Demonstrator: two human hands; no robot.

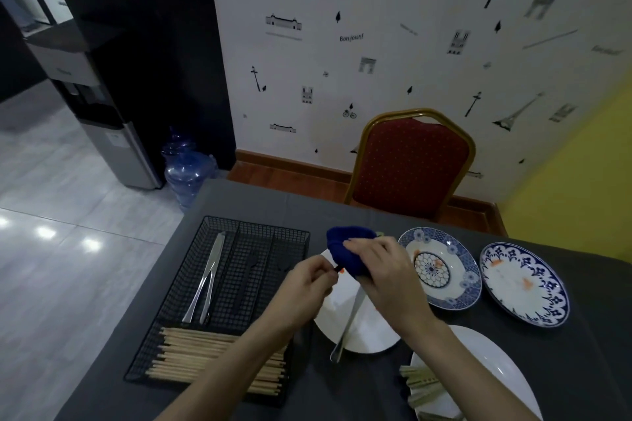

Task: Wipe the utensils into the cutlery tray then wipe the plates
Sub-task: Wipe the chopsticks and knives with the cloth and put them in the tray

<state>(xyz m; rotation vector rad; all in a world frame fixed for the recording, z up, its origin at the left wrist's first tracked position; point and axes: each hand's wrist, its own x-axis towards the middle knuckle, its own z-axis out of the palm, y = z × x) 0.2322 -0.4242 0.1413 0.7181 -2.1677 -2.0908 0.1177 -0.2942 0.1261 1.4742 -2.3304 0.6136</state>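
Note:
My right hand [379,270] grips a dark blue cloth [345,249] bunched around one end of a thin dark utensil [338,269]. My left hand [307,278] pinches the utensil's other end, just left of the cloth. Both hands hover over a white plate [362,335], where a silver utensil [347,328] lies with its handle over the near rim. The black wire cutlery tray [191,270] sits to the left, holding two silver knives [205,284], dark utensils in the middle slots and several wooden chopsticks [212,359] in the front compartment.
Two blue-patterned plates [441,267] [525,284] with orange smears lie on the right of the dark tablecloth. A large white plate [485,362] with pale utensils sits at the near right. A red chair [410,161] stands behind the table; a water bottle [188,171] is on the floor.

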